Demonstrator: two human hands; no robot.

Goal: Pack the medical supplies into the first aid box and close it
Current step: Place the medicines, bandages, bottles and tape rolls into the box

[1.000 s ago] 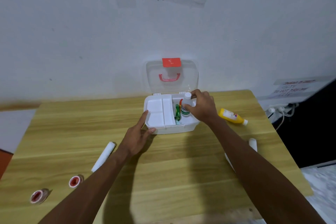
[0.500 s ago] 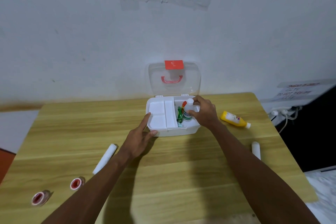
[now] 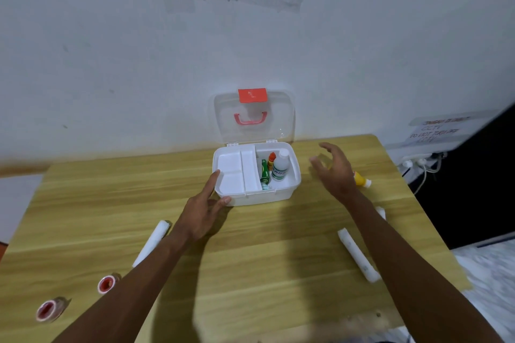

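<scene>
The first aid box [image 3: 259, 198] is sitting at the far middle of the desk [image 3: 250, 273], close to the wall; its clear lid [image 3: 278, 125] is standing upright on its hinges, so the box is lying open. A white tray [image 3: 231, 172] is filling the left part of the box; in the right compartment a white bottle [image 3: 281, 168], an orange-capped bottle [image 3: 271, 160] and a green packet [image 3: 265, 172] are standing side by side.

The left hand [image 3: 203, 211] is bracing the box with fingers apart, its forefinger lying along the left wall and its thumb touching the front corner; it is gripping nothing. The right hand [image 3: 334, 172] is hovering just right of the box with fingers spread and empty, partly covering a yellow bottle [image 3: 362, 181] lying on the desk beneath it.

Outside the box, one white roll [image 3: 152, 242] is lying near the left forearm and a second white roll [image 3: 358, 259] beside the right forearm; a third white piece [image 3: 381, 212] is showing behind that forearm; two red-cored tape rolls [image 3: 106, 284] [image 3: 48, 310] are lying at the near left edge.

Judging from this layout, packing is running at roughly one third; the yellow bottle, the rolls and the tapes are awaiting loading, and the lid is awaiting closing.
</scene>
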